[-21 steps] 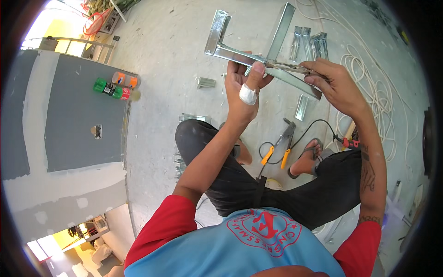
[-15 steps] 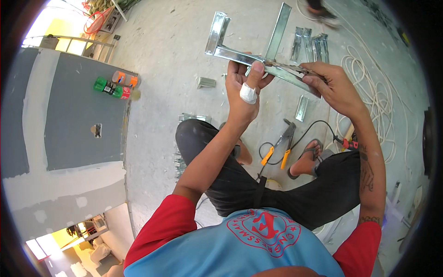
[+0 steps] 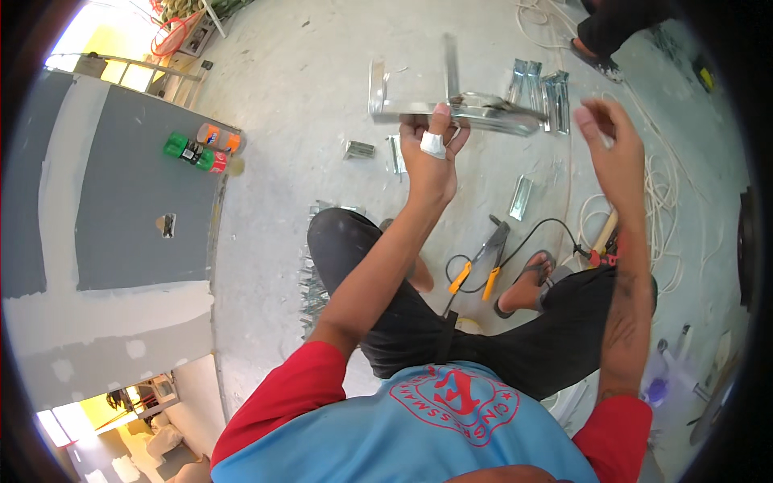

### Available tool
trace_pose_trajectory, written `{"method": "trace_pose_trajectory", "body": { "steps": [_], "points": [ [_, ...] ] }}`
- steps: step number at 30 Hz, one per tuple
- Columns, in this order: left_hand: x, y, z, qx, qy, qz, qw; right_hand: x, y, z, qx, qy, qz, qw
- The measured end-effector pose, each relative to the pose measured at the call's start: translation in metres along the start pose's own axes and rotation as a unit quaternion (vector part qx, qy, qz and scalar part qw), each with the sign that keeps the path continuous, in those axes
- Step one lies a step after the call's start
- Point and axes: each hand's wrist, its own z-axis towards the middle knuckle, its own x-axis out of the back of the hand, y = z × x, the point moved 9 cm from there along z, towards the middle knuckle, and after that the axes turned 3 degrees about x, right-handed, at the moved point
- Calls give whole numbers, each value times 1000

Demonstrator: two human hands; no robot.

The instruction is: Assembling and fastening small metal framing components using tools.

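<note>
In the head view, left hand (image 3: 427, 163) is clamping the metal frame (image 3: 400, 108) between thumb and fingers, near its joint, likely for balance; pliers are blurring just right of them. Right hand (image 3: 615, 153) is hanging clear, fingers apart. Metal strips (image 3: 555, 101) are lying beyond; snips (image 3: 489, 241) are cluttering below.

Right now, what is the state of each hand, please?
Left hand: closed, holding the metal frame.
Right hand: open, holding nothing visible.
</note>
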Motion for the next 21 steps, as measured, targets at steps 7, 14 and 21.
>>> {"method": "trace_pose_trajectory", "body": {
  "steps": [7, 14, 21],
  "points": [
    [-46, -23, -32, -107, 48, -90, 989, -120, 6, -80, -470, -8, 653, 593],
    [-95, -7, -90, -320, 25, 332, 887, -93, 22, -71, -343, 79, 750, 561],
    [-50, -18, -88, -210, -199, 421, 860, -74, 32, -78, -364, 119, 744, 547]
  ]
}}
